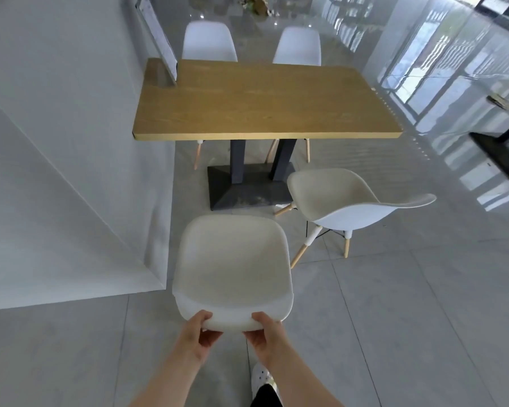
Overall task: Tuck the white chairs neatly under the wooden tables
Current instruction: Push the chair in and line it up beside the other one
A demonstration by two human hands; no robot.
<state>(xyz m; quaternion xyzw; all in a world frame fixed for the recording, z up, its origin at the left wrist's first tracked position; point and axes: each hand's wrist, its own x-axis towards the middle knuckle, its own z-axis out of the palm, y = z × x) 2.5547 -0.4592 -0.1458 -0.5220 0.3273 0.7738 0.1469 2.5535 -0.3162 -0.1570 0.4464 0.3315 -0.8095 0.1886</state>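
Note:
A white shell chair (pixel 232 265) stands on the floor in front of me, its seat facing a wooden table (pixel 256 104) with a dark pedestal base (pixel 247 186). My left hand (pixel 199 333) and my right hand (pixel 266 333) both grip the top edge of its backrest. The chair is well short of the table's near edge. A second white chair (pixel 350 201) stands to the right, turned sideways and apart from the table. Two more white chairs (pixel 209 39) (pixel 299 45) sit tucked at the table's far side.
A white wall (pixel 56 142) runs along the left, touching the table's left end. A framed panel (pixel 156 33) leans on the table's far left corner. Another table's dark base (pixel 500 154) stands at the right. Glossy tiled floor (pixel 409 318) spreads around. My white shoe (pixel 260 377) shows below.

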